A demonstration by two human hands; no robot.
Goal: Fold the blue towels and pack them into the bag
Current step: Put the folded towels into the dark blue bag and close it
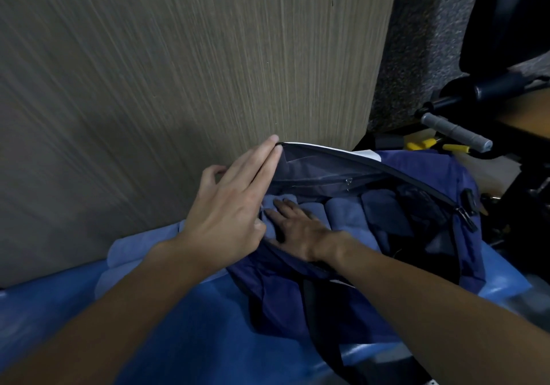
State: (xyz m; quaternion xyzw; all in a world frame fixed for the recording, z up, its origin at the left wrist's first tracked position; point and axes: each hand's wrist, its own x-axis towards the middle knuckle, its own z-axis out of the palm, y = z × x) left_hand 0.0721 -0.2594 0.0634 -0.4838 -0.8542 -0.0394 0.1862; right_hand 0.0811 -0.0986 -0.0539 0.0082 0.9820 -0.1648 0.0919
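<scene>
A dark blue bag (416, 167) lies open at the centre right, its zipper rim arching across the top. Several folded blue towels (342, 212) sit side by side inside it. My right hand (294, 224) reaches into the bag and presses flat, with straight fingers, on the leftmost towel (276, 198). My left hand (235, 197) is at the bag's left rim, its fingers stretched up along the zipper edge and holding the opening apart. More light blue towels (131, 253) lie stacked on the left, beside the bag.
A blue sheet (89, 310) covers the surface under the bag. A wood-grain panel (178, 72) fills the background. At the right are a black chair (512, 27), a grey handle (455, 131) and yellow-tipped tools (419, 145).
</scene>
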